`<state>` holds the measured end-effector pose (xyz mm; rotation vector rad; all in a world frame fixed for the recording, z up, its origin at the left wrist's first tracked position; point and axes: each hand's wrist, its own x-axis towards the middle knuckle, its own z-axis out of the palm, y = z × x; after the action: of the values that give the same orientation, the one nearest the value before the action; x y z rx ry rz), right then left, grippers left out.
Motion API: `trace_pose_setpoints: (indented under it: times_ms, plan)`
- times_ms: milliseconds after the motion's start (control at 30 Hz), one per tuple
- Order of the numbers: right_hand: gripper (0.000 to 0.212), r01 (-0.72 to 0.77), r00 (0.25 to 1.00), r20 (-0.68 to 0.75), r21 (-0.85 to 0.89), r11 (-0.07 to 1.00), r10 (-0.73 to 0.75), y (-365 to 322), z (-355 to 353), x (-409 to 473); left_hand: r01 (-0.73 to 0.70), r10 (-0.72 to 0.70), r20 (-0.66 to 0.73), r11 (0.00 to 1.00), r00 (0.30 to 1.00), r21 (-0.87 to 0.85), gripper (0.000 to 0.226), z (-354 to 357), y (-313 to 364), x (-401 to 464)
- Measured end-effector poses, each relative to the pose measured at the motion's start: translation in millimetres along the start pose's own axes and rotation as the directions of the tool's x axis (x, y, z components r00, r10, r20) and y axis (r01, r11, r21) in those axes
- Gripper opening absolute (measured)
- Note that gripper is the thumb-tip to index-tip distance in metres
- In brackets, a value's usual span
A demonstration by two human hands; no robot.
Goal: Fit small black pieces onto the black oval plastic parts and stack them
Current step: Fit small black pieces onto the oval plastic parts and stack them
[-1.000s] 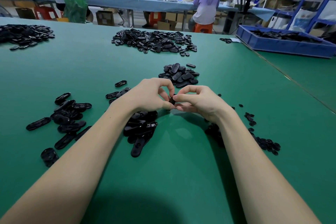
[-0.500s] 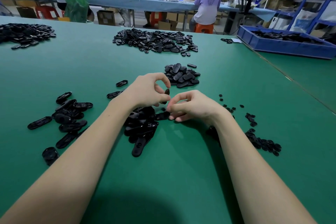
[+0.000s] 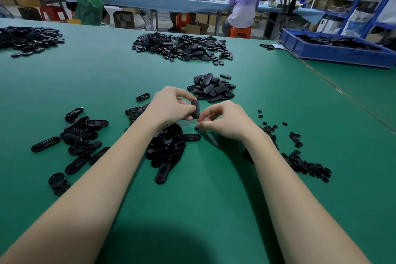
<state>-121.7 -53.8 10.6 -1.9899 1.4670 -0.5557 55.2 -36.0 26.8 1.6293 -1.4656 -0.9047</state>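
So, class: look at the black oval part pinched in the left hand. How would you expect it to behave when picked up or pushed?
The oval part keeps its shape held by thumb and fingertips of the left hand, so it is probably stiff. Fingertips alone carry it, so it is likely light. It looks flat and glossy, so it would likely slide on the green table rather than roll.

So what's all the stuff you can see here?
green table: one, fills the foreground
oval plastic parts: many, black; far pile, far-left pile, stack ahead of the hands, loose group left, heap under left wrist
small pieces: many, black, scattered right
blue tray: one, far right
people: several, at back bench
left hand: pinches one oval part
right hand: fingers curled, contents unclear
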Motion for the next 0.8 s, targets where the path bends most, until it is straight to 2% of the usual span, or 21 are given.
trace_pose_setpoints:
  times_ms: [200,267,333,467,600,800]
  plan:
    - [0.009,-0.002,1.0,-0.023,-0.103,0.995,0.0,-2,3,1,0.002,-0.003,-0.006,0.999,1.0,-0.035,0.018,2,-1,0]
    - [0.009,-0.032,0.999,-0.045,-0.031,0.999,0.031,1,-3,0,-0.012,0.013,0.012,0.997,1.0,-0.082,0.014,3,-1,-1]
    - [0.008,-0.057,0.994,-0.087,0.13,0.99,0.068,6,-12,-1,-0.021,0.028,0.046,0.988,0.999,-0.15,0.012,6,0,-1]
    - [0.007,-0.069,0.985,-0.116,0.414,0.908,0.128,13,-28,-6,-0.004,0.024,0.107,0.982,0.994,-0.188,0.019,10,1,1]
    - [0.01,-0.075,0.989,-0.075,0.468,0.88,0.124,14,-33,-10,0.005,0.036,0.177,0.973,0.984,-0.229,0.025,12,4,0]
    - [0.008,-0.092,0.991,-0.037,0.486,0.869,0.126,15,-31,-8,-0.033,0.063,0.172,0.985,0.983,-0.172,0.028,15,5,-1]
